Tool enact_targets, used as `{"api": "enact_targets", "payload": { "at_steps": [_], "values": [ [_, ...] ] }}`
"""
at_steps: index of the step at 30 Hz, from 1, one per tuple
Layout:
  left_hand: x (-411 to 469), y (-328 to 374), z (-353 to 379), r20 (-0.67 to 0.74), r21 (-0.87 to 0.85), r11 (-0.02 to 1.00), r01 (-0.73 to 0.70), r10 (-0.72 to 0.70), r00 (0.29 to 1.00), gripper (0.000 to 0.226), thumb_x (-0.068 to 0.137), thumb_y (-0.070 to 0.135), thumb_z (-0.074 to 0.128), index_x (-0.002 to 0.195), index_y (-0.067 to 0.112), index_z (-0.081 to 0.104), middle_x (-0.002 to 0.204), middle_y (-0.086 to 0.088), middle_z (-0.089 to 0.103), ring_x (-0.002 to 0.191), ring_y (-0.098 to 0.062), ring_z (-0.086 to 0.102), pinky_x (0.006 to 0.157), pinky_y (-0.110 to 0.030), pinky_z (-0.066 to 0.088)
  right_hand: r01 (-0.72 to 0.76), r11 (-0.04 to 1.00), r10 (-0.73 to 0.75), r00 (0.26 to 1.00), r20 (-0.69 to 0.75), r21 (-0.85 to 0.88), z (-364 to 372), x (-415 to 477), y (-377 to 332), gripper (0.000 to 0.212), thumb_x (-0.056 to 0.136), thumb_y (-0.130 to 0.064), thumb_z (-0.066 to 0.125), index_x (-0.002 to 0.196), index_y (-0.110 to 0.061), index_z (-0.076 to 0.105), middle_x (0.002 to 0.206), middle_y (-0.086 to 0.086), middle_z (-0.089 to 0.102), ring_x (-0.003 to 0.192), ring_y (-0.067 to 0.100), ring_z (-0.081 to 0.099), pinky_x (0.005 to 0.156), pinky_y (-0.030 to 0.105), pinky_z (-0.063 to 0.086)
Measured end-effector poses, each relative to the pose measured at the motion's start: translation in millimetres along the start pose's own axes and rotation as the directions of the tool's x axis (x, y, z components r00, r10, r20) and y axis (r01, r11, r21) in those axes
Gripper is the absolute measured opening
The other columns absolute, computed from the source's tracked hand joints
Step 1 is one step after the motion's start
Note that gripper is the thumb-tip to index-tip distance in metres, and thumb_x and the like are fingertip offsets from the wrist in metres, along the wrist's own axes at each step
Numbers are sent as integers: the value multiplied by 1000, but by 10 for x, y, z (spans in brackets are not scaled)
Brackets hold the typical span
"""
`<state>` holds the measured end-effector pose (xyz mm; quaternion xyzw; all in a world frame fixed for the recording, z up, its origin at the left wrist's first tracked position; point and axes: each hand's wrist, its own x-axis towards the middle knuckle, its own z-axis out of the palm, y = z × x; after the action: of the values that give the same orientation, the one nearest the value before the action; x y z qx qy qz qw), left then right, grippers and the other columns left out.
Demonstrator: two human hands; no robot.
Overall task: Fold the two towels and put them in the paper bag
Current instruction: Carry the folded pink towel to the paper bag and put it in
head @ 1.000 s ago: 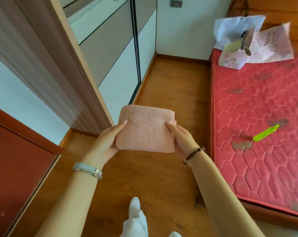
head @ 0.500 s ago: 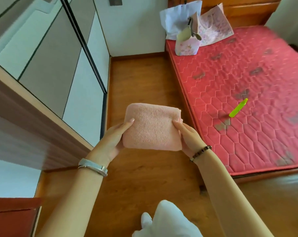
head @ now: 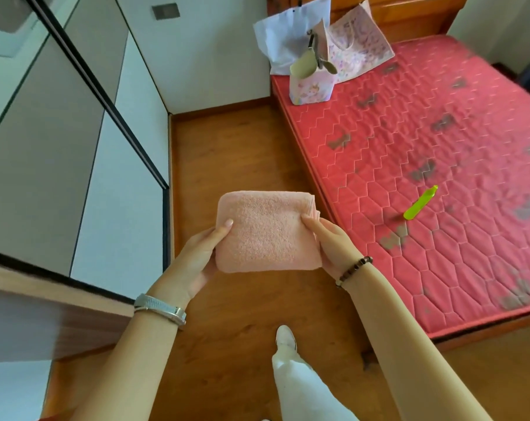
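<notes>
We hold the pink towel (head: 266, 232) folded into a thick square, mid-air at frame centre above the wooden floor (head: 227, 153). Left hand (head: 196, 259) grasps its left edge with the thumb on top. Right hand (head: 330, 241) grasps the right edge, where the stacked layers show. The grip is the same as half a second ago.

What changed is the view. It has swung right, so more of the red mattress (head: 439, 165) fills 2 to 4 o'clock.

The small pink paper bag (head: 310, 88) stands on the mattress corner at 12 to 1 o'clock, well apart from the towel. Something pale green pokes out of its top; we cannot tell what. A white bag (head: 277, 41) sits just behind it and a floral bag (head: 362, 47) beside it.

The green plastic piece (head: 420, 202) is still on the mattress at 3 o'clock. The wardrobe doors (head: 75, 153) are at 9 o'clock. A white shoe (head: 285, 335) is now stepped forward at 6 o'clock, where a knee showed before.
</notes>
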<state>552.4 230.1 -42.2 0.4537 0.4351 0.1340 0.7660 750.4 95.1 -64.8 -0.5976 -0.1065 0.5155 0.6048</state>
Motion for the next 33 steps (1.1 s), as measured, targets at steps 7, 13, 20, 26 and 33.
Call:
{"api": "enact_targets", "payload": {
  "at_steps": [7,13,20,26,33],
  "values": [
    [607,499,93,20,-17,999,-38,38,999,40,95,39,60,128,16,64,117,-1,74,112,-17,69,94,-39,55,9,1000,-9,1000,-18,1,10,643,-483,38,96,-33,56,121,-4,61,126,16,64,117,31,62,98,46,52],
    [922,769,101,11,-10,999,-38,38,999,41,93,39,60,127,17,63,118,-1,72,105,-15,71,76,-30,59,-2,1000,2,1000,-22,23,68,1019,-724,37,97,-30,56,121,-3,60,120,14,66,107,24,65,89,38,55],
    [1408,1082,61,-3,10,999,-46,46,999,35,96,37,57,126,20,62,120,-1,69,108,-14,67,78,-26,58,-5,1000,6,999,-48,14,167,1547,-946,31,98,-29,55,117,-6,63,124,15,65,109,25,64,93,39,54],
    [2033,1546,-68,-3,58,998,-33,33,999,20,98,36,56,112,25,64,114,0,68,104,-14,65,81,-30,56,9,1000,-6,996,-88,26,359,2190,-1174,26,98,-30,54,115,-12,64,124,14,66,112,26,63,96,42,52],
    [2881,2284,-339,-9,71,996,-62,63,998,30,94,41,59,116,21,66,116,1,70,107,-14,66,83,-29,54,38,999,-42,992,-115,-34,728,3105,-1728,25,97,-35,55,110,-17,66,117,6,70,111,23,65,98,43,52]
  ]
}}
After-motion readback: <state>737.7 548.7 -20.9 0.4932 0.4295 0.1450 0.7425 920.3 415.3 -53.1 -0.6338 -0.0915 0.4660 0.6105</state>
